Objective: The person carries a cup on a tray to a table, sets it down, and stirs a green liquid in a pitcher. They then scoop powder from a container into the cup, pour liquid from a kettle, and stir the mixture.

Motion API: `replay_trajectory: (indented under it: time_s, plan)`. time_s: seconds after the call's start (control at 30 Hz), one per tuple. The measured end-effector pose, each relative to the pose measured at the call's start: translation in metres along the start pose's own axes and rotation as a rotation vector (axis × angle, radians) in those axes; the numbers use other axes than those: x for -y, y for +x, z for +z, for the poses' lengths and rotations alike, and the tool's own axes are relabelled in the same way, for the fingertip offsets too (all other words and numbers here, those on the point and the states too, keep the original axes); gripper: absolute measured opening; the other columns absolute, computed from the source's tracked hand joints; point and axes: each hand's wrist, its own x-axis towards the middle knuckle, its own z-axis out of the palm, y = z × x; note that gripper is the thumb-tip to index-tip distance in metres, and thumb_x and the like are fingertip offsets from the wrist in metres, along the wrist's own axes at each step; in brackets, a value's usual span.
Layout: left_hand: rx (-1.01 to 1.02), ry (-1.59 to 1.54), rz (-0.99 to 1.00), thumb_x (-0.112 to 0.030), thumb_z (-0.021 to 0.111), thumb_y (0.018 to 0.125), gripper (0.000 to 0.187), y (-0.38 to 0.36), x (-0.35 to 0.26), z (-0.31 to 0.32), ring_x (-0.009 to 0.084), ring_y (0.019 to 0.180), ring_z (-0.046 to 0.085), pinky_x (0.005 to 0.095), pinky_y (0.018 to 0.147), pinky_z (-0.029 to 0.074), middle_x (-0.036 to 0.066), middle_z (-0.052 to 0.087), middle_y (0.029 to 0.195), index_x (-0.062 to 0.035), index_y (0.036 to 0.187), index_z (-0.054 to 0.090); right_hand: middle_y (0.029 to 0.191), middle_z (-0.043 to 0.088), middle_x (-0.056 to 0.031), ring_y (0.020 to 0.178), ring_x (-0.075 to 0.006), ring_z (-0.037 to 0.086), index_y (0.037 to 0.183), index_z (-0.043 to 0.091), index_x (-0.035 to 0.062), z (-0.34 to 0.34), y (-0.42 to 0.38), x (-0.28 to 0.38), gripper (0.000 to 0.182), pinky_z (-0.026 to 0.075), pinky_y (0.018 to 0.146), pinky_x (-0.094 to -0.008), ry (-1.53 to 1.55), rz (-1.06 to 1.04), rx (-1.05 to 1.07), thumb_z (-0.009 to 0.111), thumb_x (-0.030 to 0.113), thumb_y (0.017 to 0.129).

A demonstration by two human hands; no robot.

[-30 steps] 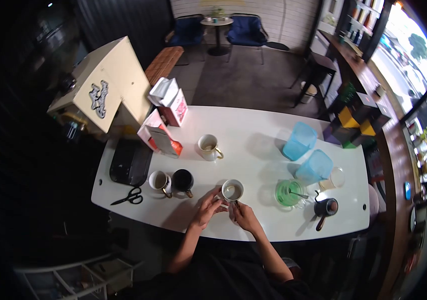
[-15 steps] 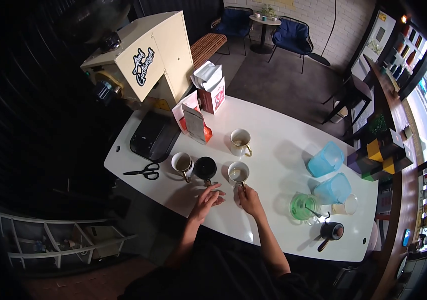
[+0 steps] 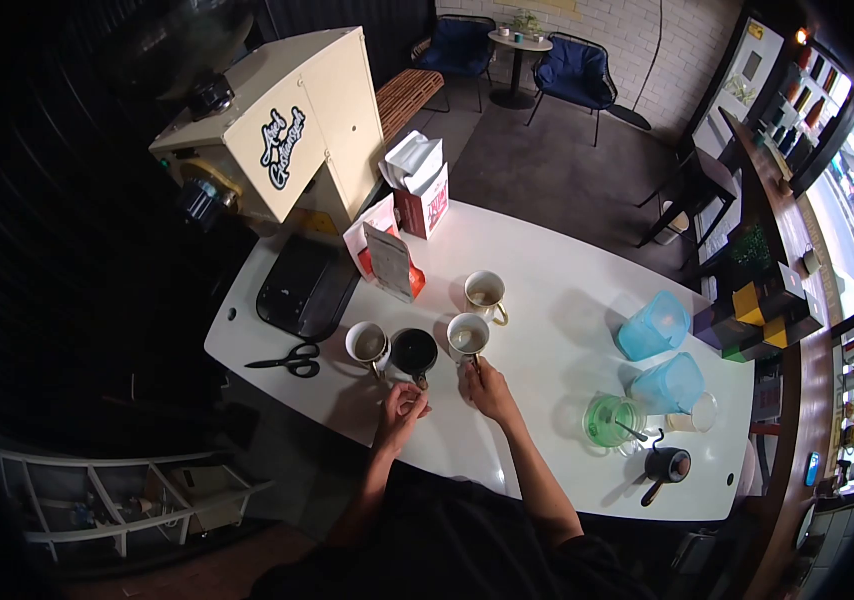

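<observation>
My right hand (image 3: 490, 390) is closed on the handle of a white mug (image 3: 468, 336) that has a little liquid or residue at the bottom. To its left, a black mug (image 3: 414, 352) stands with its handle towards me. The fingers of my left hand (image 3: 403, 412) are drawn together at that handle, partly hiding their grip. Another white mug (image 3: 368, 343) is just left of the black one. Behind the held mug, close to its rim, stands a white mug with a gold handle (image 3: 485, 291).
Black scissors (image 3: 292, 361) and a black scale (image 3: 307, 288) lie on the left of the white table (image 3: 557, 290). Bags (image 3: 392, 262) stand behind. On the right are two blue containers (image 3: 655, 328), a green-tinted glass jug (image 3: 611, 421) and a small dark kettle (image 3: 665, 464).
My right hand has moved its white mug away from me and slightly left, nearer the gold-handled mug. The left hand's spread fingers have drawn together at the black mug's handle.
</observation>
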Motion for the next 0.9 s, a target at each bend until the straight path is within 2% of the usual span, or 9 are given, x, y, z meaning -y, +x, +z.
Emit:
replay_trajectory:
  time_s: [0.07,0.17,0.23,0.27,0.33,0.43,0.6,0.67,0.9]
  plan:
    - [-0.101,0.036,-0.066,-0.019,0.068,0.098,0.025,0.000,-0.005,0.003,0.0155,0.084,0.069,0.0301,0.078,0.059,0.007,0.066,0.097,-0.0046,0.113,0.055,0.081,0.064,-0.0229,0.077,-0.0403,0.065,0.105,0.053,0.0009,0.002,0.005,-0.002,0.027,0.051,0.073,-0.0454,0.003,0.033,0.018,0.048,0.027,0.107]
    - [-0.135,0.026,-0.100,-0.022,0.069,0.098,0.032,0.000,-0.016,0.008,0.0165,0.080,0.070,0.0304,0.073,0.060,0.008,0.066,0.095,-0.0038,0.119,0.053,0.079,0.063,-0.0228,0.074,-0.0386,0.064,0.106,0.051,0.0014,0.006,0.009,-0.008,0.028,0.050,0.071,-0.0449,0.022,-0.041,-0.006,0.050,0.029,0.106]
    - [-0.137,0.016,-0.102,-0.024,0.069,0.098,0.034,0.002,-0.019,0.010,0.0162,0.079,0.070,0.0303,0.071,0.060,0.008,0.066,0.094,-0.0032,0.120,0.054,0.074,0.062,-0.0200,0.067,-0.0318,0.063,0.112,0.047,0.0031,0.005,0.005,-0.006,0.028,0.049,0.065,-0.0421,-0.028,0.041,0.009,0.054,0.029,0.105]
    - [-0.144,0.004,-0.107,-0.025,0.069,0.098,0.035,0.003,-0.020,0.011,0.0160,0.077,0.070,0.0303,0.068,0.060,0.007,0.067,0.093,-0.0026,0.121,0.055,0.074,0.062,-0.0200,0.067,-0.0318,0.063,0.112,0.047,0.0031,0.004,0.003,-0.005,0.028,0.049,0.065,-0.0421,-0.028,0.042,0.002,0.054,0.029,0.105]
    - [-0.128,0.019,-0.109,-0.028,0.068,0.099,0.034,0.006,-0.018,0.009,0.0155,0.076,0.070,0.0298,0.067,0.060,0.007,0.066,0.092,-0.0020,0.118,0.058,0.067,0.060,-0.0149,0.058,-0.0240,0.060,0.118,0.042,0.0047,0.000,-0.004,-0.004,0.032,0.046,0.057,-0.0384,0.041,0.090,0.021,0.059,0.025,0.102]
    - [-0.104,0.059,-0.130,-0.033,0.066,0.100,0.033,0.010,-0.017,0.006,0.0133,0.073,0.068,0.0281,0.065,0.060,0.005,0.065,0.090,-0.0015,0.112,0.064,0.062,0.056,-0.0092,0.053,-0.0194,0.056,0.121,0.039,0.0050,-0.010,-0.017,-0.003,0.035,0.044,0.053,-0.0357,0.022,0.021,-0.028,0.062,0.021,0.100]
    - [-0.049,0.158,-0.121,-0.038,0.063,0.102,0.037,0.012,-0.025,0.012,0.0077,0.067,0.061,0.0253,0.062,0.057,0.002,0.061,0.086,-0.0027,0.110,0.071,0.060,0.053,-0.0066,0.052,-0.0177,0.054,0.119,0.043,0.0040,-0.024,-0.036,-0.018,0.033,0.043,0.052,-0.0348,0.005,0.034,-0.096,0.063,0.020,0.100]
    - [-0.003,0.181,-0.117,-0.040,0.062,0.102,0.038,0.012,-0.029,0.015,0.0050,0.063,0.054,0.0242,0.061,0.056,0.000,0.059,0.084,-0.0050,0.115,0.072,0.059,0.053,-0.0061,0.052,-0.0169,0.053,0.119,0.044,0.0038,-0.028,-0.045,-0.020,0.031,0.043,0.052,-0.0344,-0.007,0.066,-0.107,0.063,0.020,0.100]
    - [0.093,0.186,-0.124,-0.039,0.061,0.102,0.038,0.014,-0.033,0.019,0.0041,0.063,0.051,0.0236,0.061,0.056,-0.001,0.060,0.083,-0.0060,0.118,0.072,0.059,0.050,-0.0046,0.050,-0.0139,0.050,0.116,0.048,0.0025,-0.039,-0.075,-0.020,0.027,0.041,0.050,-0.0331,0.017,0.170,-0.103,0.062,0.019,0.101]
